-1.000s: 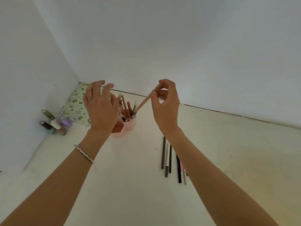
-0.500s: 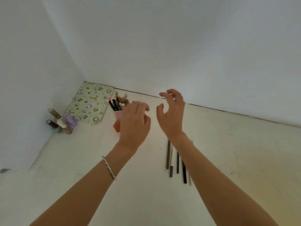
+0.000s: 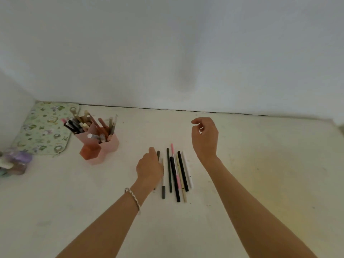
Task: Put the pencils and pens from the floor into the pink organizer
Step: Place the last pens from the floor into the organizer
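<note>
The pink organizer (image 3: 110, 144) stands on the floor at the left, with several pens and pencils upright in it. A row of several pens and pencils (image 3: 175, 175) lies side by side on the floor between my arms. My left hand (image 3: 149, 168) is down on the row's left end, its fingers curled over a dark grey pencil (image 3: 158, 155) whose tip sticks out past the knuckles. The fingertips are hidden under the hand. My right hand (image 3: 204, 138) hovers above the floor beyond the row's right end, fingers loosely curled and holding nothing.
A green floral mat (image 3: 44, 127) lies in the left corner behind the organizer. Small bottles (image 3: 14, 162) stand at the far left edge. White walls close off the back and the left.
My right hand let go of the brown pencil at the organizer and drew back to the right. My left hand swung from the organizer down onto the leftmost pencil on the floor.
</note>
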Tool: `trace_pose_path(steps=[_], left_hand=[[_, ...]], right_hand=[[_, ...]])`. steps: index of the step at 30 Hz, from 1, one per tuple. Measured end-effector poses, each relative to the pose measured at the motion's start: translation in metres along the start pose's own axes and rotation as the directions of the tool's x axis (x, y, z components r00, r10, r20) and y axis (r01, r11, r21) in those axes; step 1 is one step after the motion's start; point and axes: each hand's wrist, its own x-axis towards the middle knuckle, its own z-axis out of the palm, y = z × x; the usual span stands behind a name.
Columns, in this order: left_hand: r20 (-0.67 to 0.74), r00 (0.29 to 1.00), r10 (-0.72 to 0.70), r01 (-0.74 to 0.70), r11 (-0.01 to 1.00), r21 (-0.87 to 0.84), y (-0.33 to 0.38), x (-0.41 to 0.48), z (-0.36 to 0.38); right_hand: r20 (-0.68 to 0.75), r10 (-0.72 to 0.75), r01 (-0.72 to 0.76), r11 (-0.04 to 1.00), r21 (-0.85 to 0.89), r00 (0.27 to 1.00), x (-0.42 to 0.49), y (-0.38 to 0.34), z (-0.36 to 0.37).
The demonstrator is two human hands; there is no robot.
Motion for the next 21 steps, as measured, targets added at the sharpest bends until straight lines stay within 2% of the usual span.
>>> trace_pose_path(steps=[3, 6, 8, 11, 14, 16, 18, 21], left_hand=[[-0.102, 0.994, 0.029, -0.039, 0.994, -0.098, 0.006, 0.007, -0.011], [-0.243, 0.966, 0.085, -0.142, 0.963, -0.228, 0.016, 0.013, -0.031], [-0.295, 0.948, 0.118, -0.197, 0.947, -0.255, 0.026, 0.015, -0.041], [-0.333, 0.932, 0.147, -0.24, 0.936, -0.258, 0.033, 0.014, -0.048], [-0.361, 0.917, 0.169, -0.276, 0.922, -0.271, 0.029, 0.007, -0.053], [-0.432, 0.885, 0.174, -0.318, 0.903, -0.289, 0.021, 0.002, -0.065], [-0.565, 0.801, 0.199, -0.414, 0.866, -0.281, 0.01, -0.002, -0.086], [-0.775, 0.609, 0.168, -0.54, 0.804, -0.249, -0.014, 0.001, -0.133]], right_hand=[[0.18, 0.161, -0.144, 0.984, -0.104, 0.97, 0.0, 0.022, -0.005], [0.417, 0.311, -0.203, 0.937, -0.283, 0.854, -0.008, 0.036, -0.001], [0.51, 0.364, -0.175, 0.908, -0.382, 0.78, -0.015, 0.04, 0.003], [0.58, 0.341, -0.027, 0.876, -0.481, 0.739, -0.026, 0.045, 0.011], [0.595, 0.321, 0.061, 0.845, -0.531, 0.737, -0.031, 0.045, 0.017], [0.598, 0.311, 0.09, 0.834, -0.545, 0.739, -0.031, 0.042, 0.017], [0.551, 0.262, 0.081, 0.85, -0.521, 0.793, -0.022, 0.037, 0.015], [0.36, 0.122, 0.027, 0.923, -0.384, 0.925, -0.002, 0.014, 0.014]])
